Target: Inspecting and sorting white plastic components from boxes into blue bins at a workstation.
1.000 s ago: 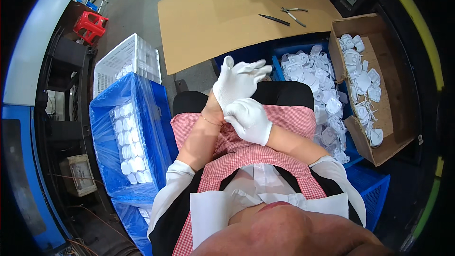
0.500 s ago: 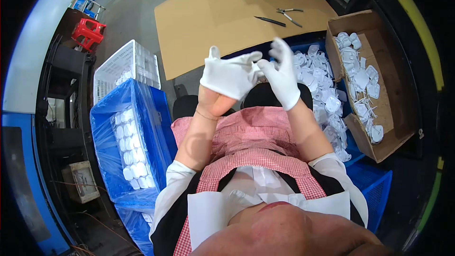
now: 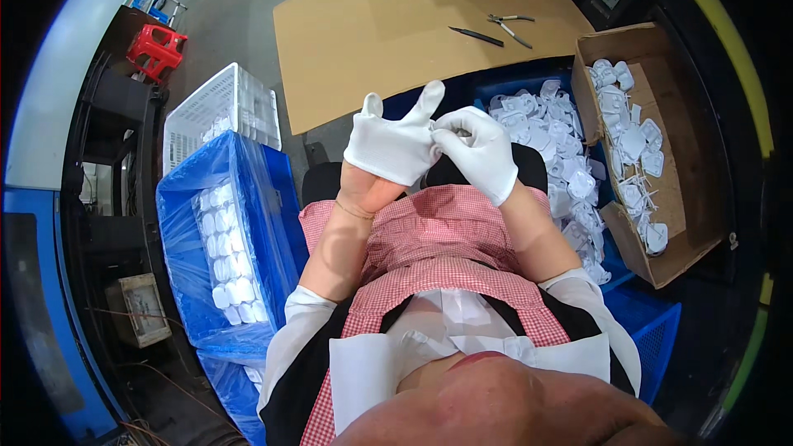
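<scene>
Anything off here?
Left hand: its white glove isn't fully on. The cuff stops short of the wrist, leaving the palm heel bare; right hand pinches at the glove.

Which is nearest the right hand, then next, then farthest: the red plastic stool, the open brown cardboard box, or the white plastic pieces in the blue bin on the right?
Head view, from the white-gloved right hand:
1. White plastic pieces in the blue bin: just right.
2. Open brown cardboard box: farther right.
3. Red plastic stool: far left.

The right hand (image 3: 479, 149) pinches the left hand (image 3: 382, 163)'s white glove (image 3: 392, 144); pliers (image 3: 501, 22) lie toward the cardboard sheet (image 3: 355, 41)'s right edge.
</scene>
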The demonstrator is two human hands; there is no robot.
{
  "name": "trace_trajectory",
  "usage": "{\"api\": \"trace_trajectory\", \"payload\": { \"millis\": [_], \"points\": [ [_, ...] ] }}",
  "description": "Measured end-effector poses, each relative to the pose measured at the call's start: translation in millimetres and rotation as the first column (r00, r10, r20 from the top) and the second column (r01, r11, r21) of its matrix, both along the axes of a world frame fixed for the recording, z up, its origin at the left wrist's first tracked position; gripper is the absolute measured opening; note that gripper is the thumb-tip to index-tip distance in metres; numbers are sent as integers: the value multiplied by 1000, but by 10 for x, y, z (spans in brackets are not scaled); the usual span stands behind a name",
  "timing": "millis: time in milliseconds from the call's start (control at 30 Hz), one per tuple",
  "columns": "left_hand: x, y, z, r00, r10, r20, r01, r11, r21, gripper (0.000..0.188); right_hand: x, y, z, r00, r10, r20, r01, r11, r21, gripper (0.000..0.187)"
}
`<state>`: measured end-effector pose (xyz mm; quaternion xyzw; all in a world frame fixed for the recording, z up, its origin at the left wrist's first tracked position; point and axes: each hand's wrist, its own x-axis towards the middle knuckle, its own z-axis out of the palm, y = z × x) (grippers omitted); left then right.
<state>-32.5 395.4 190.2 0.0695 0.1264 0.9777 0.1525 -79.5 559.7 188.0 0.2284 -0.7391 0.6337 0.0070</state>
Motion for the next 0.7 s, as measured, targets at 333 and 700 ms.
{"api": "trace_trajectory", "payload": {
  "millis": [333,700],
  "points": [
    [94,32,0,981,0,194,35,984,-175,85,158,-9,-40,993,-97,-64,111,953,280,12],
    [126,9,-154,976,116,-186,-108,993,51,23,-297,269,-251,902,-310,-299,398,866,303,8]
  ]
}}
